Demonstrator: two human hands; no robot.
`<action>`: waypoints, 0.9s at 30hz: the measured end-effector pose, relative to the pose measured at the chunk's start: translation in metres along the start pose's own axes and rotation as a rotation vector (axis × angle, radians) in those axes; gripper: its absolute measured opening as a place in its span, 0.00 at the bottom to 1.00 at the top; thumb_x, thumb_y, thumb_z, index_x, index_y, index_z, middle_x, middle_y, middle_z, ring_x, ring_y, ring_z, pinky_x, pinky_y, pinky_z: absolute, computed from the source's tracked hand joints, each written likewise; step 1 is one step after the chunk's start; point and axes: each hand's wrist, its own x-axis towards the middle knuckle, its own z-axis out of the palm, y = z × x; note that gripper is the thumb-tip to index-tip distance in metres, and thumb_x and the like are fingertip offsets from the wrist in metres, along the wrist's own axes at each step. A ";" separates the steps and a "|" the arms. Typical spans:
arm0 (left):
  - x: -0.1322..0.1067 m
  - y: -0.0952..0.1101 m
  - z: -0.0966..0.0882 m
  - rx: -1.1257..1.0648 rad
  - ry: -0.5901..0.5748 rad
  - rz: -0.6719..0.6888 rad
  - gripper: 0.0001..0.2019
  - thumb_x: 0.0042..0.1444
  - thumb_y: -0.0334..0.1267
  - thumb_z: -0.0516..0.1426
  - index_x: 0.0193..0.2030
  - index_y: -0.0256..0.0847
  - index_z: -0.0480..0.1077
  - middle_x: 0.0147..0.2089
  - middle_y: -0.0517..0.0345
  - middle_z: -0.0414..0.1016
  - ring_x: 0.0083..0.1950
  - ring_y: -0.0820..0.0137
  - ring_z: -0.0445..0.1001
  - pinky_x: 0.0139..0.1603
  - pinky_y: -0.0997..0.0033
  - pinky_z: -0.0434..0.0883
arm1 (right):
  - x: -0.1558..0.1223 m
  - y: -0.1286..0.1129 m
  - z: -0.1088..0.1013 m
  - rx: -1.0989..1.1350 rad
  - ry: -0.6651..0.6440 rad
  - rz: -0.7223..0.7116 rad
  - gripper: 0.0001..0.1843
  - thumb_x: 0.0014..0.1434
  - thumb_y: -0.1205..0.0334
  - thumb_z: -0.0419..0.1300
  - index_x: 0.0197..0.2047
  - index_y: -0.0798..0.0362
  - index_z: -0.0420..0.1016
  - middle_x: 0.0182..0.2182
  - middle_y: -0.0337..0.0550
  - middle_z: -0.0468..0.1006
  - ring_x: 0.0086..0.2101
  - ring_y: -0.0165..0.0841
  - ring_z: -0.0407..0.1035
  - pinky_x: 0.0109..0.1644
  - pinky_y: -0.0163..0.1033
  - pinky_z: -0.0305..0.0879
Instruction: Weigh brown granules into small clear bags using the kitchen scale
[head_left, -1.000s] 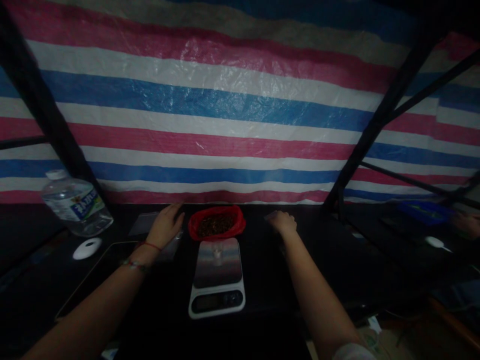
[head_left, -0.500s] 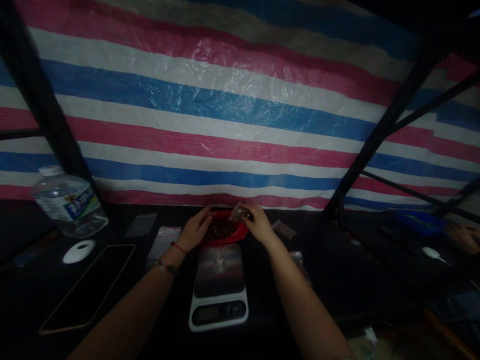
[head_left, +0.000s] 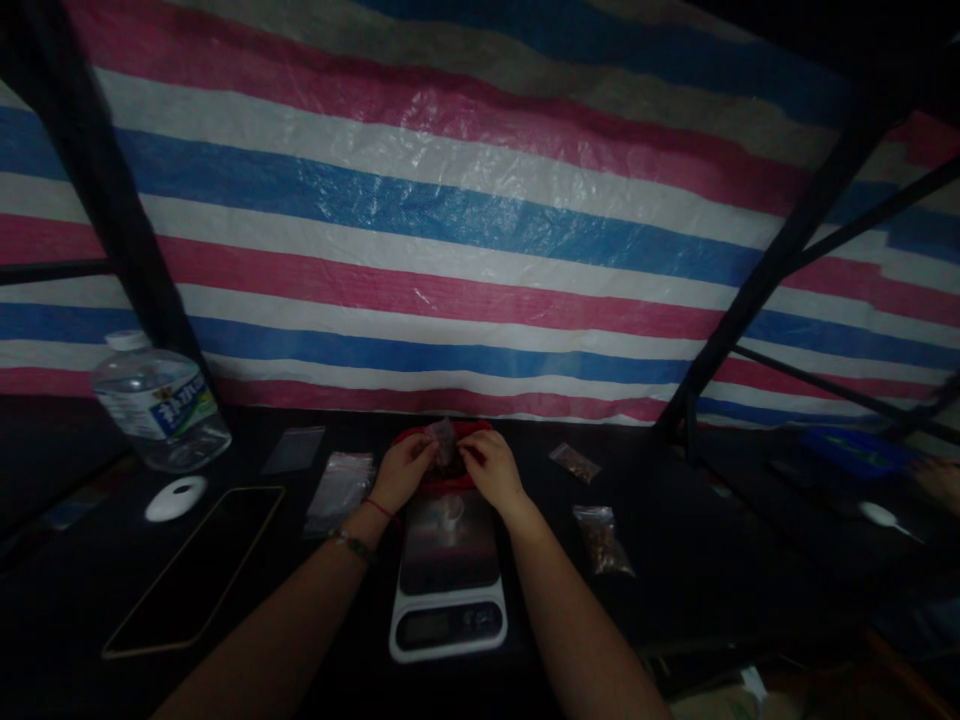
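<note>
Between my hands a small clear zip bag (head_left: 444,436) stands upright over a red plastic bag (head_left: 411,434) of dark bits. My left hand (head_left: 403,470) is closed, pinching the zip bag's left side. Closed too, my right hand (head_left: 492,470) has its fingertips at the bag's right side. Dim light hides how full the zip bag is. Just in front of the red bag lies a kitchen scale (head_left: 450,560) with a metal top and a white frame.
Left of the scale are a stack of zip bags (head_left: 339,492), a single flat bag (head_left: 294,450), a phone (head_left: 196,570), a white mouse (head_left: 176,498) and a big water bottle (head_left: 161,405). Two filled bags (head_left: 576,463) lie rightward. Someone's hand (head_left: 937,480) is far right.
My right hand has moved left and brought the small zip bag over the middle of the red bag. My left hand has come off the red bag's edge and now grips the zip bag too.
</note>
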 end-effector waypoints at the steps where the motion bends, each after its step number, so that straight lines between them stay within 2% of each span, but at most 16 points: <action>1: -0.001 0.001 0.001 -0.003 -0.012 -0.002 0.15 0.55 0.48 0.54 0.36 0.38 0.74 0.34 0.53 0.79 0.35 0.65 0.77 0.38 0.66 0.74 | -0.002 0.000 0.001 0.018 -0.034 -0.004 0.10 0.57 0.67 0.58 0.40 0.49 0.78 0.36 0.44 0.78 0.40 0.36 0.69 0.50 0.43 0.65; 5: -0.004 0.004 0.004 0.033 -0.052 0.041 0.14 0.55 0.45 0.54 0.39 0.39 0.75 0.38 0.52 0.80 0.38 0.65 0.78 0.41 0.65 0.74 | -0.004 -0.002 0.004 0.056 -0.104 0.010 0.12 0.56 0.62 0.61 0.44 0.48 0.78 0.39 0.44 0.78 0.42 0.35 0.70 0.50 0.42 0.65; 9: -0.005 0.003 0.006 0.100 -0.058 0.103 0.14 0.55 0.46 0.55 0.39 0.39 0.75 0.39 0.53 0.79 0.40 0.65 0.77 0.44 0.65 0.73 | -0.006 -0.004 0.007 0.061 -0.117 0.033 0.14 0.54 0.60 0.64 0.45 0.48 0.78 0.40 0.44 0.79 0.42 0.35 0.71 0.50 0.42 0.65; 14: -0.006 0.006 0.009 0.118 -0.073 0.143 0.14 0.56 0.45 0.54 0.38 0.39 0.75 0.38 0.54 0.79 0.40 0.66 0.77 0.44 0.67 0.73 | -0.006 -0.005 0.008 0.022 -0.103 0.065 0.11 0.52 0.61 0.66 0.41 0.49 0.80 0.36 0.44 0.78 0.40 0.35 0.70 0.47 0.41 0.66; 21: -0.006 0.010 0.010 0.158 -0.063 0.178 0.13 0.56 0.44 0.54 0.37 0.39 0.75 0.38 0.53 0.79 0.40 0.66 0.75 0.45 0.66 0.71 | -0.004 -0.004 0.001 0.133 -0.102 0.070 0.09 0.58 0.65 0.58 0.37 0.48 0.80 0.31 0.40 0.79 0.34 0.32 0.72 0.42 0.38 0.66; 27: -0.010 0.020 0.015 0.244 -0.058 0.202 0.10 0.55 0.40 0.53 0.29 0.38 0.73 0.31 0.55 0.76 0.33 0.69 0.73 0.35 0.71 0.69 | -0.006 -0.011 0.006 -0.073 -0.044 0.093 0.08 0.54 0.66 0.58 0.26 0.51 0.75 0.26 0.41 0.76 0.31 0.34 0.69 0.39 0.38 0.63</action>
